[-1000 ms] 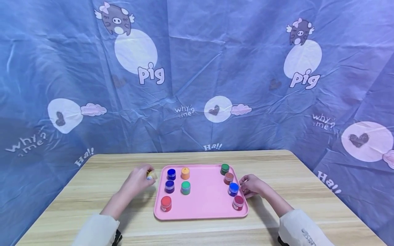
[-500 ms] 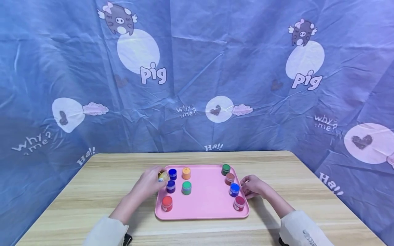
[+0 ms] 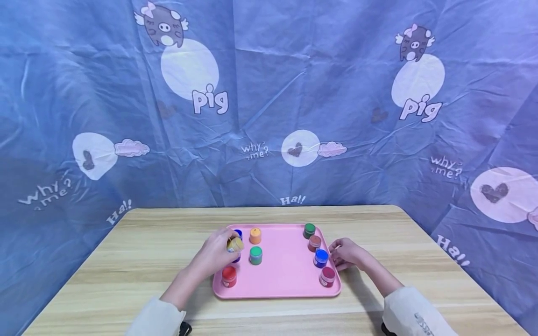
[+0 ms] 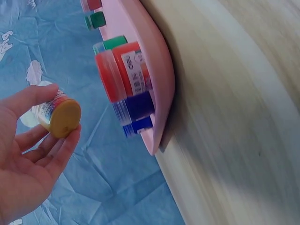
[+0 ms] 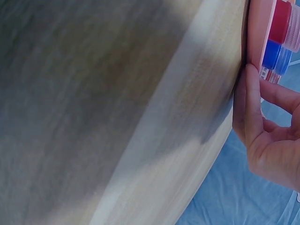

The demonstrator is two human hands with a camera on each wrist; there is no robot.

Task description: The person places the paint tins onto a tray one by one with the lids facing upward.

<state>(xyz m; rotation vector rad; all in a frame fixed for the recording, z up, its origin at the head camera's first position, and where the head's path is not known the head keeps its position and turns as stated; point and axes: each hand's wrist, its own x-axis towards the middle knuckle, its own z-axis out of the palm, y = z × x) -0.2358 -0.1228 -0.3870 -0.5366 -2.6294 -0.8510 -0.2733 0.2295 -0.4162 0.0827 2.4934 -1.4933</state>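
My left hand (image 3: pixel 212 256) pinches a small yellow paint jar (image 3: pixel 237 244) between thumb and fingers, above the left side of the pink tray (image 3: pixel 286 284). In the left wrist view, the jar's flat yellow end (image 4: pixel 65 118) tilts toward the camera. Below the hand, a dark blue jar (image 3: pixel 238 233) and a purple jar are partly hidden. The orange jar (image 3: pixel 255 235), green jar (image 3: pixel 255 255) and red jar (image 3: pixel 229 276) stand close by. My right hand (image 3: pixel 346 253) holds the tray's right rim, its fingertips beside a blue jar (image 3: pixel 321 258).
Along the tray's right side stand a dark green jar (image 3: pixel 309 231), a brown jar (image 3: pixel 314 243) and a dark red jar (image 3: pixel 328 276). The tray lies on a wooden table (image 3: pixel 138 261). A blue printed cloth (image 3: pixel 269 93) hangs behind it.
My left hand has carried the yellow paint jar rightward, from beside the tray to above its left jars. My right hand has stayed at the tray's right rim.
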